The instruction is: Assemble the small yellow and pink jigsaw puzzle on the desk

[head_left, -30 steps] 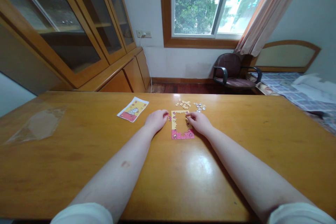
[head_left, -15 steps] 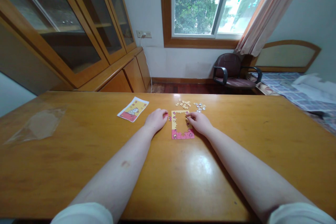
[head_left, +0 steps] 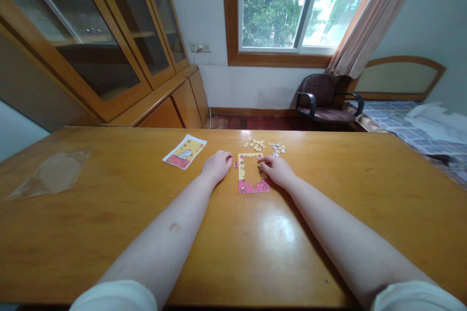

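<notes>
A partly built jigsaw frame (head_left: pixel 252 185), yellow at the top and pink at the bottom with an open middle, lies flat on the wooden table (head_left: pixel 233 243). My left hand (head_left: pixel 216 167) rests beside its left edge with the fingers curled in; what they hold, if anything, I cannot make out. A tiny loose piece (head_left: pixel 235 164) lies between that hand and the frame. My right hand (head_left: pixel 276 170) sits on the frame's right side, fingertips pinched at the upper right corner, apparently on a small piece. Two small heaps of loose pieces (head_left: pixel 255 144) (head_left: pixel 278 147) lie just beyond the frame.
A picture card (head_left: pixel 185 151) lies to the left of my left hand. A clear plastic bag (head_left: pixel 54 173) lies at the table's far left. Beyond the table stand a glass-door cabinet (head_left: pixel 109 43), an armchair (head_left: pixel 323 99) under the window and a bed (head_left: pixel 419 126).
Almost nothing has changed. The fingers of my left hand have shifted very slightly next to the frame; the right hand stays at the upper right corner.
</notes>
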The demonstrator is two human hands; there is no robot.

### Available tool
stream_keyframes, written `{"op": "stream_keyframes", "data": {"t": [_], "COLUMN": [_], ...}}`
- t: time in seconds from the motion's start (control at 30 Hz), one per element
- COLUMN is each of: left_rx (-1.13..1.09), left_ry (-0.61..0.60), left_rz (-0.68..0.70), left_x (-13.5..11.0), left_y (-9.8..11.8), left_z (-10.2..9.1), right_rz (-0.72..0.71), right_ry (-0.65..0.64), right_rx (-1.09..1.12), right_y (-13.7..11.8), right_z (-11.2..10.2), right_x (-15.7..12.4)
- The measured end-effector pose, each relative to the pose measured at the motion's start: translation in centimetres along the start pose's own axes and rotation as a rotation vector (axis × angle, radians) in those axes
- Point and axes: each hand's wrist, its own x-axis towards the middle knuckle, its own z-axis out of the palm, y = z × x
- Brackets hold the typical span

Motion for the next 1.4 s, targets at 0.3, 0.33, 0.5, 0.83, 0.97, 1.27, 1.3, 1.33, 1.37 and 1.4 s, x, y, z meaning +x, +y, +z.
{"op": "stream_keyframes", "data": {"t": [0.3, 0.33, 0.5, 0.83, 0.97, 1.27, 1.3, 1.33, 1.37, 1.4], "left_rx": [-0.074, -0.086, -0.234, -0.441, -0.566, -0.664, -0.668, -0.676, -0.686, -0.696], "left_ry": [0.051, 0.059, 0.132, 0.046, -0.031, -0.162, -0.172, -0.181, -0.187, -0.188], "left_rz": [0.03, 0.034, 0.083, 0.173, 0.188, 0.209, 0.212, 0.213, 0.212, 0.21], "left_x": [0.2, 0.2, 0.1, -0.4, -0.5, -1.0, -1.0, -1.1, -1.1, -1.1], "left_y": [-0.5, -0.4, 0.0, 1.1, 1.2, 2.1, 2.2, 2.2, 2.3, 2.3], "left_z": [0.2, 0.1, 0.1, 0.5, 1.1, 1.0, 0.9, 0.9, 0.8, 0.8], "right_rz": [-0.003, -0.004, -0.005, -0.157, -0.336, -0.576, -0.586, -0.592, -0.593, -0.589], "right_ry": [-0.006, -0.005, 0.01, 0.081, 0.093, 0.111, 0.114, 0.119, 0.125, 0.133], "right_rx": [-0.019, -0.016, 0.014, -0.007, -0.002, -0.012, -0.012, -0.009, -0.004, 0.001], "right_y": [0.0, 0.0, -0.1, -0.4, -0.8, -0.5, -0.4, -0.4, -0.3, -0.3], "right_z": [-0.1, 0.0, -0.1, -0.1, -0.2, 0.3, 0.3, 0.4, 0.4, 0.4], "right_x": [0.0, 0.0, -0.1, -0.4, -0.7, -0.7, -0.7, -0.7, -0.6, -0.7]}}
